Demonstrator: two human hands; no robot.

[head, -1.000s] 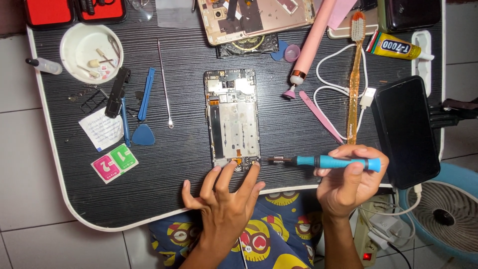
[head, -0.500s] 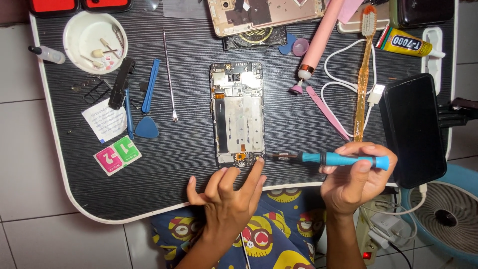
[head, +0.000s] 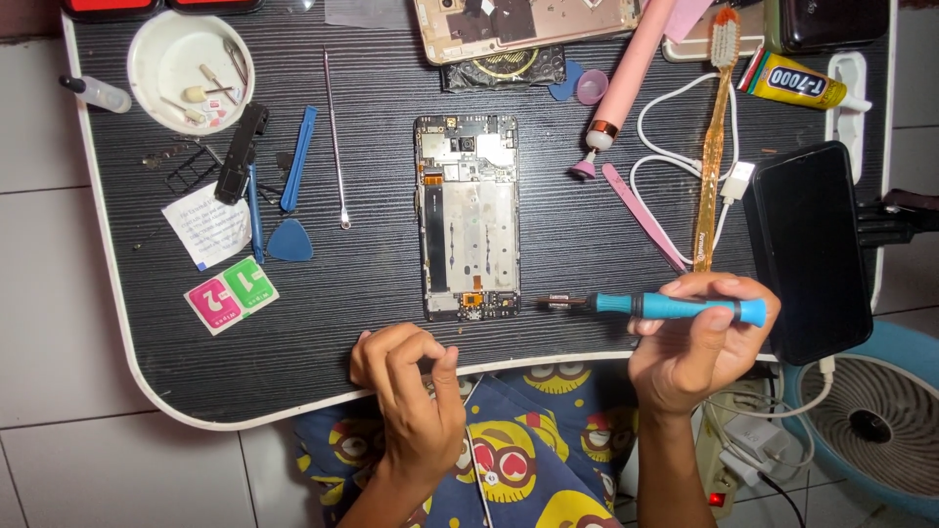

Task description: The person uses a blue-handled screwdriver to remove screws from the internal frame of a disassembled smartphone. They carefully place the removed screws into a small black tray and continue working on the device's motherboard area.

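An opened phone chassis (head: pixel 468 217) lies face up in the middle of the black ribbed table (head: pixel 391 293), its boards and cables exposed. My right hand (head: pixel 696 347) grips a blue-handled screwdriver (head: pixel 675 308) held level, its tip pointing left just right of the phone's lower end. My left hand (head: pixel 409 391) rests at the table's near edge below the phone, fingers curled in, thumb and forefinger pinched together; I cannot tell whether something tiny sits between them.
A white dish (head: pixel 191 70) of small parts sits at the far left, with blue pry tools (head: pixel 293 166), a metal spudger (head: pixel 335 137) and wipe packets (head: pixel 231 293). A pink tool (head: pixel 626 73), toothbrush (head: pixel 714 147), white cable, glue tube (head: pixel 790 80) and a dark phone (head: pixel 808 249) lie right.
My left hand pulled back from the phone's lower edge toward me and curled its fingers in. The right hand with the screwdriver stayed about where it was.
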